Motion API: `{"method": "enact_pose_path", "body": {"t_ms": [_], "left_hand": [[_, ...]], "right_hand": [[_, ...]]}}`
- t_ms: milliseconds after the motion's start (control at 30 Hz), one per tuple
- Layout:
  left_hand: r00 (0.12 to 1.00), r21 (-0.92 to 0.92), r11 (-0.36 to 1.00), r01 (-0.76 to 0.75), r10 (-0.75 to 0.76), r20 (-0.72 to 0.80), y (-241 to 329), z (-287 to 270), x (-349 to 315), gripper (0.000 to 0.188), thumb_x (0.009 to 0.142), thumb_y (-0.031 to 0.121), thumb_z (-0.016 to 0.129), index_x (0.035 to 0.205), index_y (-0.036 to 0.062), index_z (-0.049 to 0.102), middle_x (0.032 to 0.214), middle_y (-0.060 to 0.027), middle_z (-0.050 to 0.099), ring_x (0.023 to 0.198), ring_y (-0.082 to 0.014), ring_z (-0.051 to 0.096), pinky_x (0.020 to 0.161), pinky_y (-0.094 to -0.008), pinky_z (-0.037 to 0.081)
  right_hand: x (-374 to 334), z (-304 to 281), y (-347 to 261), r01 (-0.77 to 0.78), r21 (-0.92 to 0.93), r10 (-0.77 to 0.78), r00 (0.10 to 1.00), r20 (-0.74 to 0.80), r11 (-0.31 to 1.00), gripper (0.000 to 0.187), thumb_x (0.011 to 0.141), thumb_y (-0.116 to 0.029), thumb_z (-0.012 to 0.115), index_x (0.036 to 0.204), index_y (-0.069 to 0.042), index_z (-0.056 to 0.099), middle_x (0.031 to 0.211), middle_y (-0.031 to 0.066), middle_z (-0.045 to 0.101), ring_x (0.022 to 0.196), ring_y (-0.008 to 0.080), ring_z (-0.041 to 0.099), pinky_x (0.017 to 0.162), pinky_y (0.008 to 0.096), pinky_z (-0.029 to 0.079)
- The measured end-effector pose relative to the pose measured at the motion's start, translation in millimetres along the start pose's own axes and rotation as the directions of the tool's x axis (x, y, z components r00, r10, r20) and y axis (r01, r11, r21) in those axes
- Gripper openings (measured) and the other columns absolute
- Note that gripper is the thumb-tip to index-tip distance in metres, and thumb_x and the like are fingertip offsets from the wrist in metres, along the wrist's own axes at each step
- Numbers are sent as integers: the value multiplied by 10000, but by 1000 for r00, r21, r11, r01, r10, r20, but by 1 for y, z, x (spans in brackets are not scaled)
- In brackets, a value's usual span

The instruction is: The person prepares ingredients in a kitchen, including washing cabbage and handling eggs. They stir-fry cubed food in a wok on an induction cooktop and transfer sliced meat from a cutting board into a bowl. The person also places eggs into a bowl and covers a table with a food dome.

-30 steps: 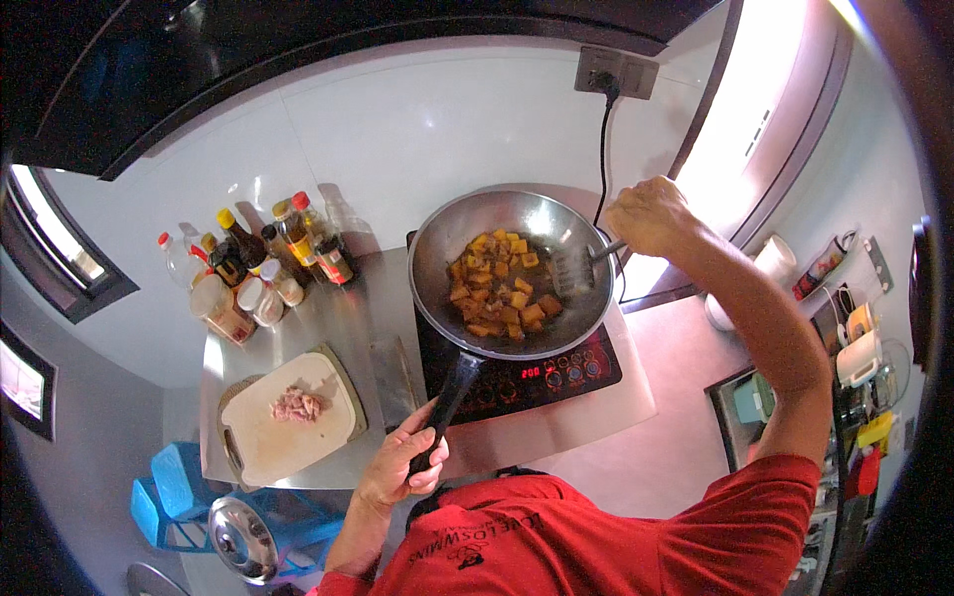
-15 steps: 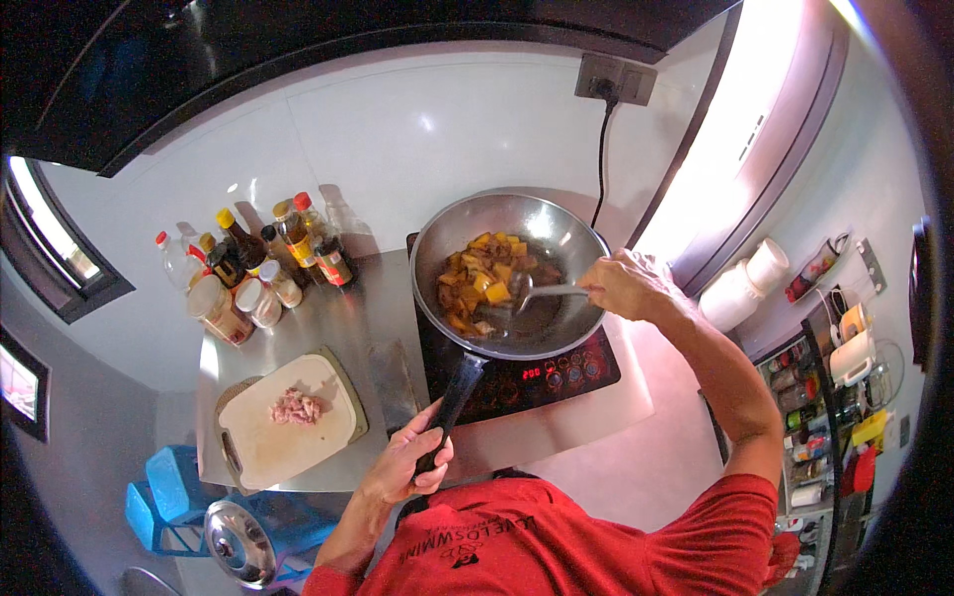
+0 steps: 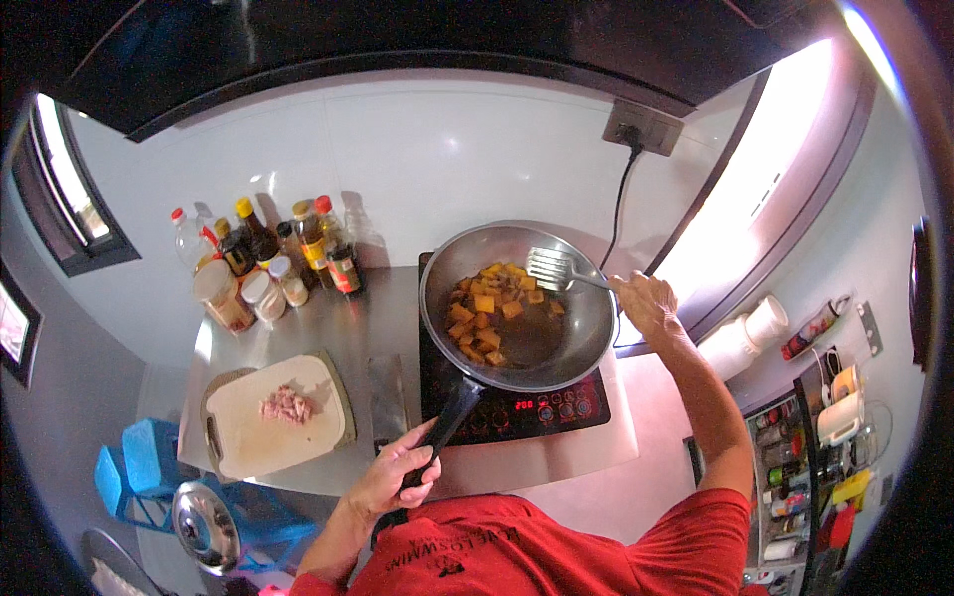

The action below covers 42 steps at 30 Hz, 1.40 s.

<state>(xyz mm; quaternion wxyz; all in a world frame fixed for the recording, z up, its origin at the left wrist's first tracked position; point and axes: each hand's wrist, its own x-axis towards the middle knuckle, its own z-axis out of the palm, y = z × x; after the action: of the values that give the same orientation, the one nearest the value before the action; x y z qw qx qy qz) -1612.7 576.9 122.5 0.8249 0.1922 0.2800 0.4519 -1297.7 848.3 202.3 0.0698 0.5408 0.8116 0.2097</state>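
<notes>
Head view: left hand (image 3: 402,475) grips the black handle (image 3: 457,412) of a round grey metal wok (image 3: 588,323), likely heavy, best held there, on the black cooktop (image 3: 494,427) behind its front edge; right hand (image 3: 644,303) holds a stiff-looking slotted metal spatula (image 3: 552,269).

now the near side of the wok (image 3: 586,328) is barred by its handle (image 3: 444,425), gripped by the left hand (image 3: 405,472). over on the right, entry is blocked by the right hand (image 3: 644,301) and the spatula (image 3: 553,268), held above the pan. a lane is offered at left, along the bare surface (image 3: 393,308) between bottles (image 3: 313,243) and wok; between bottles and cutting board (image 3: 248,437), a narrower strip is found. lower down, room is taken by a flat metal blade (image 3: 388,397). the far side is hemmed by the wall (image 3: 467,169).
</notes>
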Motion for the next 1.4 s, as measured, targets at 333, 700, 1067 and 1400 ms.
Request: {"method": "enact_pose_path", "body": {"t_ms": [333, 700, 1067, 1400], "left_hand": [[1000, -4, 1000, 2, -2, -31, 1, 2, -2, 492, 938, 163, 416, 1396, 214, 241, 711, -39, 470, 386, -70, 359, 337, -189, 261], [1000, -14, 1000, 18, -18, -19, 2, 0, 1, 457, 942, 182, 421, 1374, 255, 290, 716, -48, 473, 384, -79, 352, 331, -200, 254], [1000, 14, 1000, 15, -15, 2, 2, -3, 2, 438, 932, 223, 453, 1350, 273, 334, 729, -56, 470, 379, -89, 342, 318, -214, 250], [999, 3, 1000, 29, -29, 24, 2, -8, 3, 442, 928, 227, 461, 1348, 273, 332, 737, -56, 468, 379, -90, 350, 317, -214, 257]], "right_hand": [[5, 49, -12, 97, 643, -107, 994, -24, 759, 284, 730, -247, 648, 1008, -185, 659, 905, 74, 665, 827, 261, 633, 744, 377, 498], [-65, -60, -42, 187, 54, -164, 945, -284, 981, 242, 781, -166, 554, 1013, -99, 569, 770, 62, 558, 671, 206, 635, 533, 343, 523], [-72, -76, -84, 216, -23, -217, 969, -117, 976, 156, 776, -126, 559, 891, -26, 590, 739, 96, 610, 660, 235, 660, 514, 332, 522], [-60, -89, -97, 199, 104, -178, 966, -185, 974, 158, 784, -133, 551, 901, -52, 618, 797, 121, 633, 684, 254, 657, 564, 359, 522]]}}
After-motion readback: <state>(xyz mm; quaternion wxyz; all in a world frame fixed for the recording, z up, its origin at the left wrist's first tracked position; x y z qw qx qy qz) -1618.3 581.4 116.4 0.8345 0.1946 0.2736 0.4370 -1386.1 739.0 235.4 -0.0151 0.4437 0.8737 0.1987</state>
